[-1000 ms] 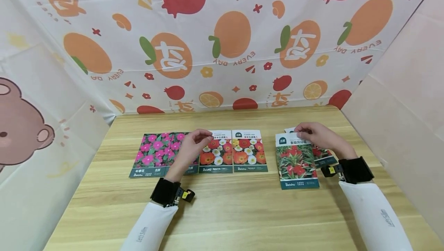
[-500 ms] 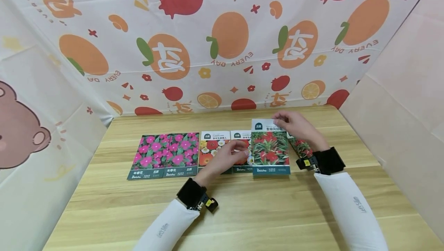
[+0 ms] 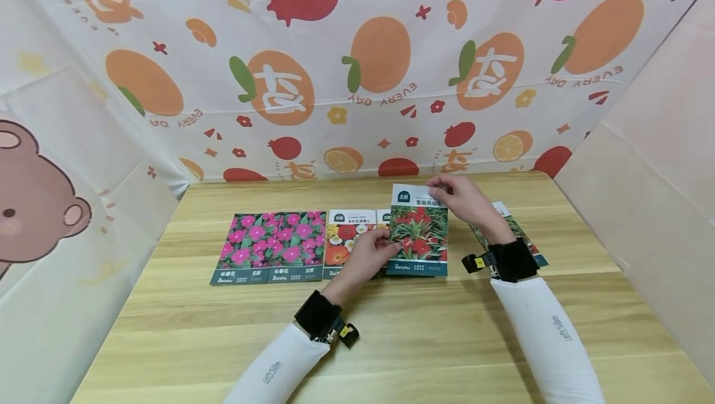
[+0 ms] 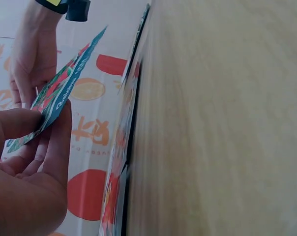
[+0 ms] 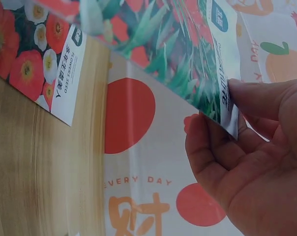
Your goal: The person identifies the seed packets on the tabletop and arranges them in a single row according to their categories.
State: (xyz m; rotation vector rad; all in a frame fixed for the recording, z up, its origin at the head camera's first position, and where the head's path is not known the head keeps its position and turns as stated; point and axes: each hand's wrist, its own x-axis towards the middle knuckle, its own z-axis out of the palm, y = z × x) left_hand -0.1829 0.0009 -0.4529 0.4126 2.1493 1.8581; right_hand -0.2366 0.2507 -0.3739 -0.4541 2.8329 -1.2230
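A seed packet with red flowers and green leaves is held above the table between both hands. My right hand pinches its white top edge, thumb in front and fingers behind in the right wrist view. Its lower left edge is pinched by my left hand; in the left wrist view the thumb lies on one face and the fingers on the other. Beneath it, a poppy seed packet is mostly covered. Another poppy packet lies to its left, partly behind the left hand.
Two pink-flower seed packets lie side by side at the left of the row. A second red-flower packet lies tilted at the right, partly behind the right wrist. A fruit-print cloth hangs behind the wooden table.
The right hand has carried the red-flower packet leftward from the right side, uncovering the packet below. The left hand has moved right from the poppy packets and now grips the carried packet too.
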